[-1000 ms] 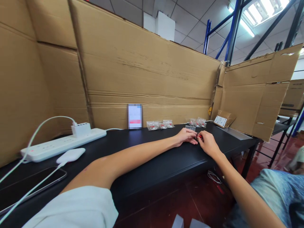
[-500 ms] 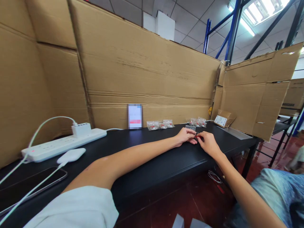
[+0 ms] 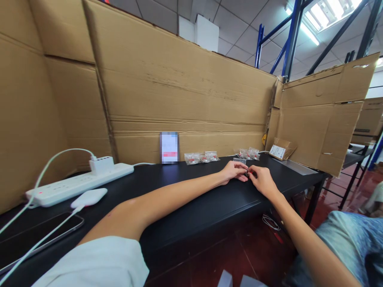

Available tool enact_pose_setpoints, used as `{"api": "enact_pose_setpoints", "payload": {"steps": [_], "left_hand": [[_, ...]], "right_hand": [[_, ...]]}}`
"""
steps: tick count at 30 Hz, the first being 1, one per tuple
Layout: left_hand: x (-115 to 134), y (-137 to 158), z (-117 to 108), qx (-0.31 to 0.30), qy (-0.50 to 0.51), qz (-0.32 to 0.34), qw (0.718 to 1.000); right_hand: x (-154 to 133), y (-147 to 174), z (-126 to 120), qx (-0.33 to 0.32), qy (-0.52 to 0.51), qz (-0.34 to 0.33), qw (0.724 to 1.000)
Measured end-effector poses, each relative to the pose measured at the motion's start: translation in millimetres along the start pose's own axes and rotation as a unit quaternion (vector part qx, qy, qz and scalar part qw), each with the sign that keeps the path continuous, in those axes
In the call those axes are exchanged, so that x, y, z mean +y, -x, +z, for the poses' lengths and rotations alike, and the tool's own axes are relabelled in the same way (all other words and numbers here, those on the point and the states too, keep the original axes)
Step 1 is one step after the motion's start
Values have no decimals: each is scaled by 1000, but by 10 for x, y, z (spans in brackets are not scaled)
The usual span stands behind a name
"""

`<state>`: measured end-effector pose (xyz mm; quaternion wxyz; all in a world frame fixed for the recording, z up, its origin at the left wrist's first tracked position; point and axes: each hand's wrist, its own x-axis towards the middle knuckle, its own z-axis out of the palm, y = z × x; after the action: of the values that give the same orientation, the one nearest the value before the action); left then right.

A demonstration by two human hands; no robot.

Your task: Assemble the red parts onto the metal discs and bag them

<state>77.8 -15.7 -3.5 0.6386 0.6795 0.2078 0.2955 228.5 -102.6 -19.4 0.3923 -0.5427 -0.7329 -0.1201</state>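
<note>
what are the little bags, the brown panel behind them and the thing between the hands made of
Little bags: probably glossy clear plastic film, as they catch light and show red inside. Brown panel: matte, likely corrugated cardboard, given its creases. Thing between left hand and right hand: too small to tell.
</note>
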Motion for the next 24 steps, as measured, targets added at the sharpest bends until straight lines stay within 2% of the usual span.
{"api": "enact_pose_setpoints", "payload": {"steps": [6,15,20,24], "left_hand": [[-7,1,9,-3,-6,11,1000],[-44,-50,0,24,-34,23,999],[-62,-62,-11,0,-32,42,999],[-59,-62,-17,-19,-30,47,998]], "right_hand": [[-13,0,-9,2,5,1,1000],[-70,4,-17,19,-9,-12,1000],[-106,4,-23,42,-12,-3,999],[-102,1,-26,31,-10,10,999]]}}
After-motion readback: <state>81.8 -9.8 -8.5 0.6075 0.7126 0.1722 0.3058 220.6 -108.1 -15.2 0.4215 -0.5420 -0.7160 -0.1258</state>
